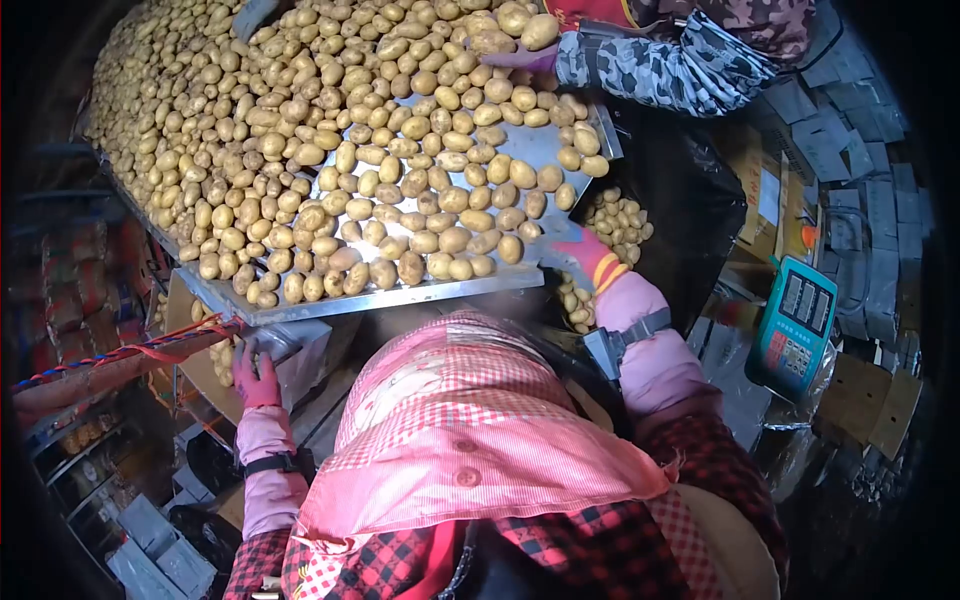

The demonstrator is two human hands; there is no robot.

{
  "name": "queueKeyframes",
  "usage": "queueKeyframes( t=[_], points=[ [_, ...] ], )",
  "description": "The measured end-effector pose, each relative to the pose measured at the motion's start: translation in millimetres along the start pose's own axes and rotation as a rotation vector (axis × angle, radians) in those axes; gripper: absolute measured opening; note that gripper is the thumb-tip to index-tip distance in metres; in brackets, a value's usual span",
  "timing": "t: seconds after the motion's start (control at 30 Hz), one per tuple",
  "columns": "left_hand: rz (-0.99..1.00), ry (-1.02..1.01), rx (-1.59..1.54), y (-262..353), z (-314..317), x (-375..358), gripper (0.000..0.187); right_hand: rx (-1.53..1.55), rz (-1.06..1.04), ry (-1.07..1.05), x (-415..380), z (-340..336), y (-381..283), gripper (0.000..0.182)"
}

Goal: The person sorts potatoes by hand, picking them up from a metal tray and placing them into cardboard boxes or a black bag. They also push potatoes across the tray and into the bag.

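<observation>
My left hand [257, 379], in a pink and dark glove, is beside an open cardboard box [205, 375] with potatoes in it, its fingers apart at the box's inner side. A grey plastic-like liner [300, 350] hangs next to that hand. My right hand [585, 257], in a grey and pink glove with yellow stripes, is at the right front corner of the metal sorting table [420, 292], fingers stretched toward the edge and partly in shade. Loose potatoes [425, 242] lie on the table near it. More potatoes [618, 225] fill a container just below my right hand.
A large heap of potatoes [240, 110] covers the table's far left. Across the table, a co-worker's camouflage sleeve [665, 70] reaches over the potatoes. A green digital scale [793, 325] stands at right. A wrapped rope [120, 355] crosses the left side.
</observation>
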State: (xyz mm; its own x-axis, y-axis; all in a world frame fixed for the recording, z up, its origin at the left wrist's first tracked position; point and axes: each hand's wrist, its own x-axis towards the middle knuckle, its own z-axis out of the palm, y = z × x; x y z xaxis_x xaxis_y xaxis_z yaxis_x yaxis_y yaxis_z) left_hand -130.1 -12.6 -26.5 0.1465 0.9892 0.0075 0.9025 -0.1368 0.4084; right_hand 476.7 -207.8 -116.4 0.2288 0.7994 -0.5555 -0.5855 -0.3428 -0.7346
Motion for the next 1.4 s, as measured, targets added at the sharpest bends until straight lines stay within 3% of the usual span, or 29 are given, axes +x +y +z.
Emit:
queueKeyframes(
  t=[0.03,0.17,0.23,0.27,0.33,0.37,0.47,0.5,0.53,0.6,0.63,0.67,0.73,0.77,0.8,0.83,0.9,0.93,1.0,1.03,1.13,1.17,1.2,1.27,1.3,1.4],
  points=[
    [0.009,-0.023,-0.055,8,0,-1,0.042,0.032,0.064,0.062,-4,-6,-11,0.052],
    [0.202,-0.107,0.028,53,5,4,0.043,-0.884,-0.109,0.250,0,1,-36,0.058],
    [0.182,-0.174,-0.003,96,10,9,0.043,-1.430,-0.208,0.329,12,30,-42,0.065],
    [0.252,-0.200,-0.086,109,20,14,0.042,-1.479,-0.056,0.246,16,52,-57,0.072],
    [0.358,-0.282,-0.179,158,29,20,0.040,-1.606,-0.051,0.308,32,73,-47,0.078],
    [0.367,-0.373,-0.322,178,39,23,0.039,-1.638,0.060,0.270,34,83,-60,0.079],
    [0.247,-0.731,-0.626,237,76,24,0.040,-1.636,-0.026,0.267,42,78,-60,0.069],
    [0.112,-0.868,-0.773,260,84,24,0.042,-1.592,-0.072,0.298,46,69,-55,0.068],
    [0.114,-0.933,-0.967,278,95,26,0.045,-1.470,-0.207,0.362,43,68,-53,0.069],
    [-0.366,-1.173,-1.207,315,96,33,0.049,-1.220,-0.468,0.472,31,80,-39,0.070],
    [-0.582,-1.108,-1.337,326,112,27,0.055,-1.170,-0.437,0.238,25,95,-34,0.071],
    [-0.686,-1.180,-1.305,326,121,35,0.057,-1.105,-0.404,0.014,18,110,-31,0.071],
    [-0.498,-1.318,-1.457,318,123,45,0.054,-1.437,-0.712,-0.018,-10,130,-43,0.069],
    [-0.459,-1.378,-1.386,303,130,55,0.048,-1.294,-0.701,0.032,-4,120,-67,0.067],
    [-0.620,-1.290,-1.260,308,107,62,0.042,-0.959,-0.397,0.173,-4,110,-97,0.066],
    [-0.617,-1.275,-1.303,294,105,64,0.041,-1.236,-0.714,0.476,36,61,-86,0.067],
    [-0.552,-1.265,-1.347,251,109,66,0.037,-1.287,-0.424,0.682,73,1,-110,0.064],
    [-0.566,-1.225,-1.321,234,107,65,0.036,-1.497,-0.440,0.859,81,-4,-112,0.061],
    [-0.575,-1.161,-1.267,212,104,62,0.035,-1.219,-0.408,0.573,79,20,-128,0.064],
    [-0.770,-1.027,-1.327,206,107,56,0.032,-1.083,-0.386,0.436,78,29,-132,0.065],
    [-0.832,-1.142,-1.356,200,115,64,0.028,-0.699,-0.657,0.347,86,45,-101,0.061],
    [-0.861,-1.110,-1.328,204,119,68,0.025,-0.841,-0.716,0.457,82,49,-79,0.056],
    [-0.886,-1.080,-1.300,218,122,72,0.022,-1.065,-0.801,0.372,72,67,-71,0.056],
    [-0.935,-1.034,-1.242,242,134,85,0.016,-1.641,-0.681,0.066,31,123,-75,0.076],
    [-0.887,-1.128,-1.372,221,183,89,0.019,-1.765,-0.650,-0.109,26,126,-55,0.083],
    [-0.768,-0.949,-1.335,277,172,94,0.013,-1.854,-0.581,-0.035,8,94,-54,0.081]
  ],
)
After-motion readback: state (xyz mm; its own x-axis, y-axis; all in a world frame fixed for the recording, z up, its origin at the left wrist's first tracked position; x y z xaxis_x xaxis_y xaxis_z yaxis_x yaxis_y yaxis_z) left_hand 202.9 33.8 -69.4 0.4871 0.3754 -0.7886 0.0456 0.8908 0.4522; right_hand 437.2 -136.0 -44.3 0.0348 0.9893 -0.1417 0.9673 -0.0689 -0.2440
